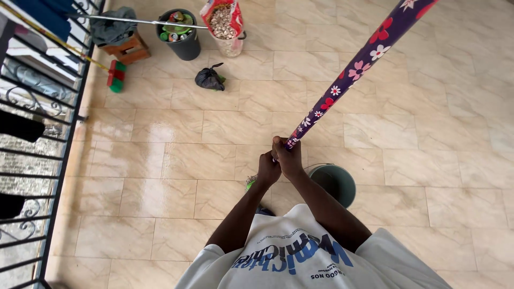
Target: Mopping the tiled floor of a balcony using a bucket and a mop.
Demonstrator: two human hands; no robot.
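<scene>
Both hands clamped on long purple flower-print pole (350,75), low end.
L hand (267,169) & R hand (289,159) fisted round it, touching, prob. for leverage; pole slants up-right; round green plastic bucket (338,184) just beside hands, on wet beige tile floor (160,160).

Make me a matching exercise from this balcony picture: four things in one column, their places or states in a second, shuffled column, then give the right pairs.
Things:
1. flowered pole
2. green bucket
3. black bag
4. dark bin

Places or states:
A. lies alone on the tiles, knotted
B. gripped at its end by both the left hand and the right hand
C. stands at the far wall, full of cans
D. stands on the floor just right of the person's arms

Pairs: 1-B, 2-D, 3-A, 4-C
</scene>
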